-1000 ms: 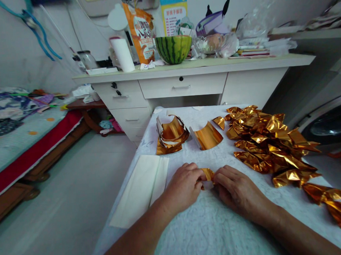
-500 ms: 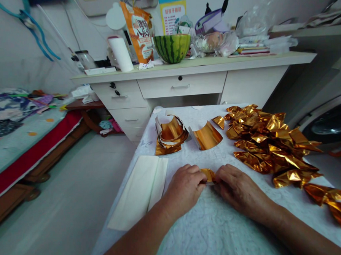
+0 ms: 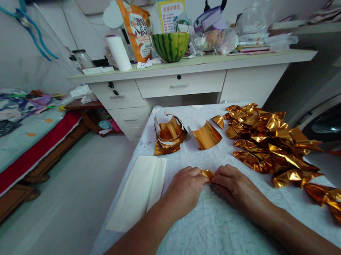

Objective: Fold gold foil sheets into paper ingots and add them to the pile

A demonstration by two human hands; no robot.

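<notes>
Wall [image 3: 6, 52]: the light is soft, rather dim.
Foil pile [image 3: 276, 139]: I see many bright glints.
Desk [image 3: 204, 82]: shadow lies in its opening.
Washing machine [image 3: 322, 83]: dark, stretched at my view's edge.

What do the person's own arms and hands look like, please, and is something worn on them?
The left hand and right hand wear no gloves. The left forearm and right forearm show no sleeve, watch or bracelet. Some fingers are partly hidden, so rings cannot be ruled out.

Glossy gold foil [image 3: 207, 175], matt white paper [image 3: 134, 194]
</notes>
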